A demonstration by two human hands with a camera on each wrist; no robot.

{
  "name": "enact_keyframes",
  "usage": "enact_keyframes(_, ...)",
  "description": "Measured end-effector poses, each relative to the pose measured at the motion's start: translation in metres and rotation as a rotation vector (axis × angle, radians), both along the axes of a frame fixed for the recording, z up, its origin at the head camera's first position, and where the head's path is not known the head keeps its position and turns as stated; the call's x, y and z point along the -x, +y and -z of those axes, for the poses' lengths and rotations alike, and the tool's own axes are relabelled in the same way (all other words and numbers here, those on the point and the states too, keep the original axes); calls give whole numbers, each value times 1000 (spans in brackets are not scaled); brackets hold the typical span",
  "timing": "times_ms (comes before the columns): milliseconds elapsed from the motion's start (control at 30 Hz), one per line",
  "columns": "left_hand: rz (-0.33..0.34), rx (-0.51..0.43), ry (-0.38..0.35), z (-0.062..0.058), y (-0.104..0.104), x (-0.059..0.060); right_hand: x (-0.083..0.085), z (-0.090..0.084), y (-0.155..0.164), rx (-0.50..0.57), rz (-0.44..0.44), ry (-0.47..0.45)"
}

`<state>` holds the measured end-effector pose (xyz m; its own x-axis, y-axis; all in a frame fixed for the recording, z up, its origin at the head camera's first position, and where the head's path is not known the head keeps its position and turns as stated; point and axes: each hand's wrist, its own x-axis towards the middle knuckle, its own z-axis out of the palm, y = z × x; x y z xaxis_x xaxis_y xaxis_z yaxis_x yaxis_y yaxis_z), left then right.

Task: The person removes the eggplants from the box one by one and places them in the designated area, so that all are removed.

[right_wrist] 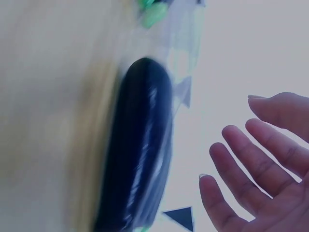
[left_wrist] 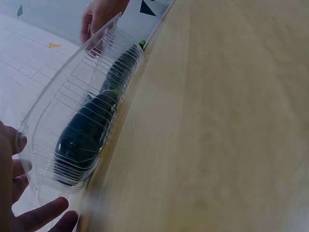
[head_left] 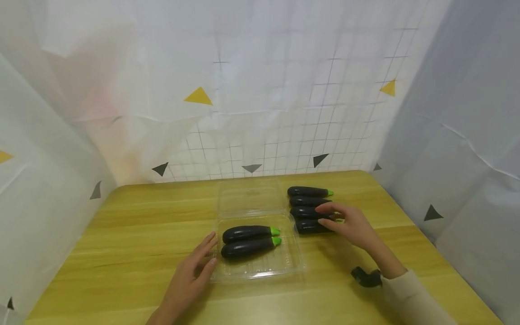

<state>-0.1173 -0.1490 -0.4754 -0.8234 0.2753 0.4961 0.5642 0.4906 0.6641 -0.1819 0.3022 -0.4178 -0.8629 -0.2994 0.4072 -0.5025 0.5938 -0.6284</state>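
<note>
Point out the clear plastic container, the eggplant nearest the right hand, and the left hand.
clear plastic container [head_left: 260,271]: head view, front bare floor of the tray.
nearest eggplant [head_left: 310,227]: head view, middle of its dark body.
left hand [head_left: 191,275]: head view, back of the hand.

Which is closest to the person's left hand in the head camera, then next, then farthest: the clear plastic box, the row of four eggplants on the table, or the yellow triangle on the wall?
1. Clear plastic box: touching the left hand, just to its right.
2. Row of four eggplants: on the table, beyond the box, by the right hand.
3. Yellow triangle: high on the back wall.
</note>
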Motion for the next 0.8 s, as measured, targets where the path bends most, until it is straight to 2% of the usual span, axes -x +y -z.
enact_keyframes(300, -14, -1, 16, 0, -3, -1, -5, -28, -35, 44, -133, 7)
enact_keyframes(567, 3, -4, 14, 3, -1, -1, -8, -38, -66, 97, -220, 7)
enact_keyframes(800, 4, -15, -6, 1, 0, -1, -7, -42, -86, 96, -284, 2)
